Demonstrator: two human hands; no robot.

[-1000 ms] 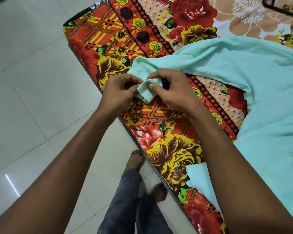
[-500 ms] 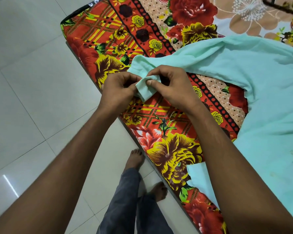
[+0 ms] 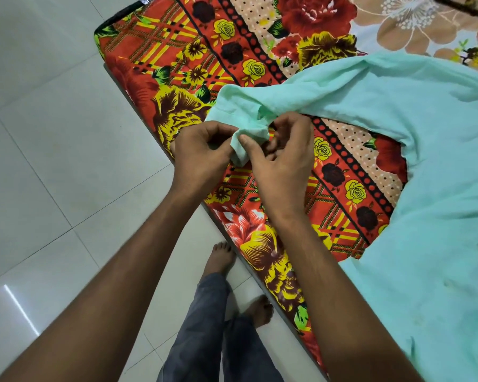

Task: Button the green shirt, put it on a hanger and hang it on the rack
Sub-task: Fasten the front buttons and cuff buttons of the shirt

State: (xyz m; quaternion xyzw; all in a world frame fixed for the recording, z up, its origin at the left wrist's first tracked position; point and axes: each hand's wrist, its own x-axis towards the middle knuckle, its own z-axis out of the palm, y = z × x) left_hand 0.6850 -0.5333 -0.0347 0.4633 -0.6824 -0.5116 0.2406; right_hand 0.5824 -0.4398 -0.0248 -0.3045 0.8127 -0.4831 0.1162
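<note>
Still buttoning: left hand (image 3: 202, 153) and right hand (image 3: 282, 158) both pinching the cuff end of the pale mint-green cotton shirt (image 3: 398, 128) lying across the red floral bedsheet (image 3: 177, 64). Hanging apparently not yet started; black hanger (image 3: 464, 8) barely showing at top right, rack out of view.

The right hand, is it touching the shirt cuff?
Touching. The head view shows the right hand pinching the cuff, its thumb pressed on the fabric.

Glossy white tiled floor (image 3: 39, 166) beside a bed with floral bedsheet (image 3: 160, 67).
</note>
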